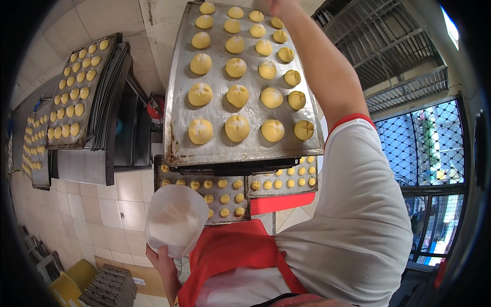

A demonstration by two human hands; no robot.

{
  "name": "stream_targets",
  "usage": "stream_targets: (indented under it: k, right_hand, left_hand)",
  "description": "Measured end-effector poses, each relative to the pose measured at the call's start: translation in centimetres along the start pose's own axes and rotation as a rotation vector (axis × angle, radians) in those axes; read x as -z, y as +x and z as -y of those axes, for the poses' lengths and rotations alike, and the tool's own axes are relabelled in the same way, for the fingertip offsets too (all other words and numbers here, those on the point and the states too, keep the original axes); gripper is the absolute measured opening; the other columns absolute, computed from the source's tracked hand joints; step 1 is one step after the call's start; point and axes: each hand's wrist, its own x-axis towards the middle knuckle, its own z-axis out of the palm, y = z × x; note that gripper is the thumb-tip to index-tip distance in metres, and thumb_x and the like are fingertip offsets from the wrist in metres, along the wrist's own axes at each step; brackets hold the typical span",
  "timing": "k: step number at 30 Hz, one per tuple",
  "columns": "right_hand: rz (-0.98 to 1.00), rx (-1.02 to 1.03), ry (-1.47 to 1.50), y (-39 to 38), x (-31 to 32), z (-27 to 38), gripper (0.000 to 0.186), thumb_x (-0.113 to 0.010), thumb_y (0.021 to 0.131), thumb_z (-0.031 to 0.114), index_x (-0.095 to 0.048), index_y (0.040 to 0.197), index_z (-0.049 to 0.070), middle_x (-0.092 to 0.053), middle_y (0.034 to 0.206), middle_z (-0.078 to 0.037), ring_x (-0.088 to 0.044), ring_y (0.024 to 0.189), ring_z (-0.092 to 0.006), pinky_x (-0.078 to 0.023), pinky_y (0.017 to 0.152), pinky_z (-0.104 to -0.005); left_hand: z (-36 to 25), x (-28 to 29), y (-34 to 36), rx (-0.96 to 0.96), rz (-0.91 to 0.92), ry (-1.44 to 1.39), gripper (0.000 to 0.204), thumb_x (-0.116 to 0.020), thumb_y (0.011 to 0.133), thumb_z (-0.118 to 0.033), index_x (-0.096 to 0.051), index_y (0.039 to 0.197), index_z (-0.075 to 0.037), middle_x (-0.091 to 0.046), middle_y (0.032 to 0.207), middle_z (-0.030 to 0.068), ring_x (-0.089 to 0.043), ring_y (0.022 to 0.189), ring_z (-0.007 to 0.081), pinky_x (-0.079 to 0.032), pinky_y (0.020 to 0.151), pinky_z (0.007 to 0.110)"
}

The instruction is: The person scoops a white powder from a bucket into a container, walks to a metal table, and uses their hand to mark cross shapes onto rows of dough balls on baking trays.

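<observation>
At lower left, the left hand [162,260] holds a tub [177,196], likely keeping its powder [175,227] handy; top centre, the right hand [274,5] is cropped, grip indiscernible.

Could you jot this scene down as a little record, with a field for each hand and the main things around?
Left hand: holding a translucent tub with white, powdery contents
Right hand: at the picture's top edge, partly cut off; grip unclear
Main tray: metal, bearing yellow dough rounds, some dusted white
Below: more dough-filled trays
Left side: stacked trays
Clothing: red apron
</observation>
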Motion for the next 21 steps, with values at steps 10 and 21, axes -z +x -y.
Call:
stream_targets:
  k: [10, 21]
  right_hand:
    - [0.035, -0.037, 0.161, 4.6, 0.1, -2.7, 0.041, -0.046, 0.095, 0.031, -0.064, 0.104, -0.005, -0.063, 0.089, -0.015, -0.057, 0.077, -0.0257, -0.048, 0.066, -0.0440]
    - [-0.051, -0.025, 0.060, 3.8, 4.1, -4.7, 0.031, -0.046, 0.095, 0.028, -0.060, 0.086, 0.002, -0.058, 0.078, -0.014, -0.051, 0.066, -0.0237, -0.041, 0.055, -0.0448]
  left_hand:
    - [1.0, -0.6, 0.5, 0.035, -0.051, 0.083, 0.065, -0.053, 0.080, -0.009, -0.038, 0.140, 0.009, -0.049, 0.131, 0.0203, -0.052, 0.117, 0.0288, -0.043, 0.102, 0.039]
    - [-0.1, -2.9, 0.8, 0.026, -0.068, 0.050, 0.062, -0.054, 0.080, -0.011, -0.040, 0.137, 0.009, -0.049, 0.130, 0.0201, -0.053, 0.115, 0.0278, -0.043, 0.101, 0.039]
